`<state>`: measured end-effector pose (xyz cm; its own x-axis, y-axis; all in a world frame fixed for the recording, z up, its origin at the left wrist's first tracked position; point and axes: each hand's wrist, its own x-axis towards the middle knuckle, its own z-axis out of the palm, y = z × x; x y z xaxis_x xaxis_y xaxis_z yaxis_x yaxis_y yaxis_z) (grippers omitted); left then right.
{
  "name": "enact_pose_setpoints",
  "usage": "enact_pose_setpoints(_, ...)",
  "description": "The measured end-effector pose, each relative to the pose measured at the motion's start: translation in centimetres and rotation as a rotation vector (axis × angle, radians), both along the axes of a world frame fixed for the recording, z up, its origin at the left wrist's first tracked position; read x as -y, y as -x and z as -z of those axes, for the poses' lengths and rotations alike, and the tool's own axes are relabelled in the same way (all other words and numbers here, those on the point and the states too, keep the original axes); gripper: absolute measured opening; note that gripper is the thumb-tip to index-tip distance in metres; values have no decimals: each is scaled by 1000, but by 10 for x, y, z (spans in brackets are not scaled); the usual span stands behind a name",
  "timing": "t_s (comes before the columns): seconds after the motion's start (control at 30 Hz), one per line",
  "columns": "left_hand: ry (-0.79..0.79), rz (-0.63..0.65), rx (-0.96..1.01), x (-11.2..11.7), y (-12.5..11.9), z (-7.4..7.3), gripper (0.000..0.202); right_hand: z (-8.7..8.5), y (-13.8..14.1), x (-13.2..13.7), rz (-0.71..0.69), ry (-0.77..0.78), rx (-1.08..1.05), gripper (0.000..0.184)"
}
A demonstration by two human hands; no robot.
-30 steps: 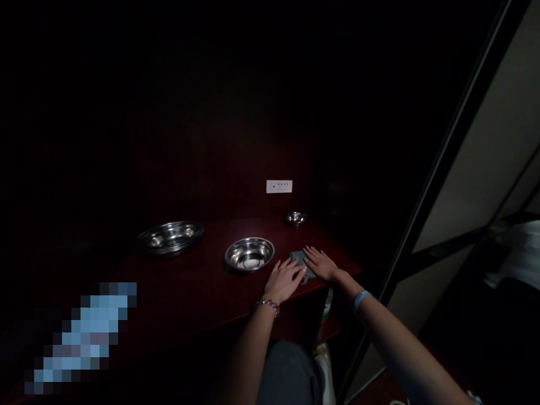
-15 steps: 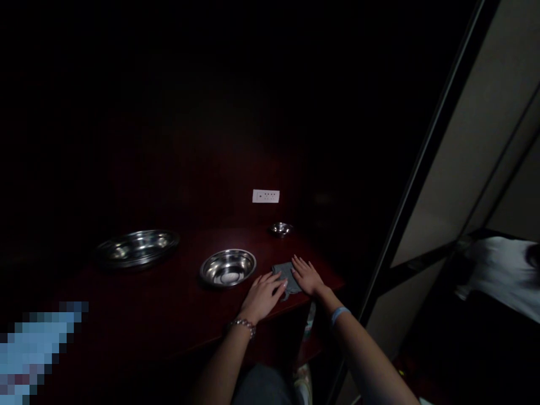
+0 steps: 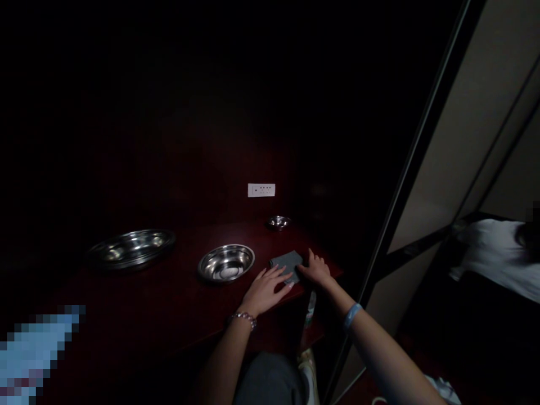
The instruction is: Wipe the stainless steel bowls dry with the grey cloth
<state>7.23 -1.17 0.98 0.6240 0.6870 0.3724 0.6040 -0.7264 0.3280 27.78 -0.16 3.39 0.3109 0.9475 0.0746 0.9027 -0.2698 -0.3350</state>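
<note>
A folded grey cloth [image 3: 287, 262] lies flat near the front right edge of the dark red tabletop [image 3: 177, 304]. My left hand [image 3: 266, 289], with a beaded bracelet at the wrist, rests with fingers spread over the cloth's near left part. At the cloth's right edge is my right hand [image 3: 318, 271], its thumb touching the fabric and its fingers apart on the table side; a blue band circles that forearm. Left of the cloth sits a shiny metal bowl [image 3: 226, 263]. A smaller metal bowl [image 3: 278, 223] stands farther back.
Wide metal dishes [image 3: 133, 247], seemingly stacked, stand at the left. A white socket plate [image 3: 261, 190] is on the back wall. Below the tabletop a bottle [image 3: 311, 309] stands. A framed panel edge [image 3: 405, 185] rises at right, with a person in white [image 3: 498, 247] beyond.
My right hand has slid off the cloth's top to its right edge, its fingers now less flat. My left hand stays on the cloth with fingers more spread. The view has shifted slightly.
</note>
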Motion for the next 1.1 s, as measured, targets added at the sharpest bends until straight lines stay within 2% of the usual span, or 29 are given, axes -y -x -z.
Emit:
enact_pose_setpoints(0.17, 18, -10, 28, 2, -1, -2, 46, -11, -11, -7, -79, 19, -61, 63)
enact_pose_setpoints(0.3, 35, -5, 43, 4, 0, -5, 46, -12, -17, -9, -83, 33, -84, 60)
enact_pose_setpoints(0.43, 54, -10, 42, 2, 0, -4, 48, -14, -15, -5, -100, 28, -96, 43)
enact_pose_setpoints(0.53, 48, -50, 62, 0, 0, -2, 50, -21, -14, -2, -124, -110, -159, 39)
enact_pose_setpoints(0.63, 56, -113, 71, -2, 0, -1, 51, -32, -16, 1, -101, -403, -196, 46)
enact_pose_setpoints(0.7, 60, -141, 68, -3, -1, 0, 51, -35, -16, 5, -185, -579, -151, 49)
enact_pose_setpoints(0.73, 57, -149, 68, -3, -1, 0, 51, -34, -16, 6, -272, -603, -109, 49)
enact_pose_setpoints(0.77, 51, -153, 70, -4, -1, 0, 51, -31, -16, 7, -382, -573, -56, 49)
enact_pose_setpoints(0.83, 31, -166, 82, -4, -1, 1, 50, -21, -16, 8, -608, -405, 57, 48)
enact_pose_setpoints(0.9, 11, -176, 100, -4, -1, 2, 48, -8, -18, 7, -749, -238, 138, 49)
enact_pose_setpoints(1.0, 2, -201, 123, -4, -1, 2, 41, 3, -23, 4, -716, -189, 131, 47)
enact_pose_setpoints(1.1, 22, -230, 127, -3, 0, 1, 34, -5, -25, 5, -685, -140, 130, 40)
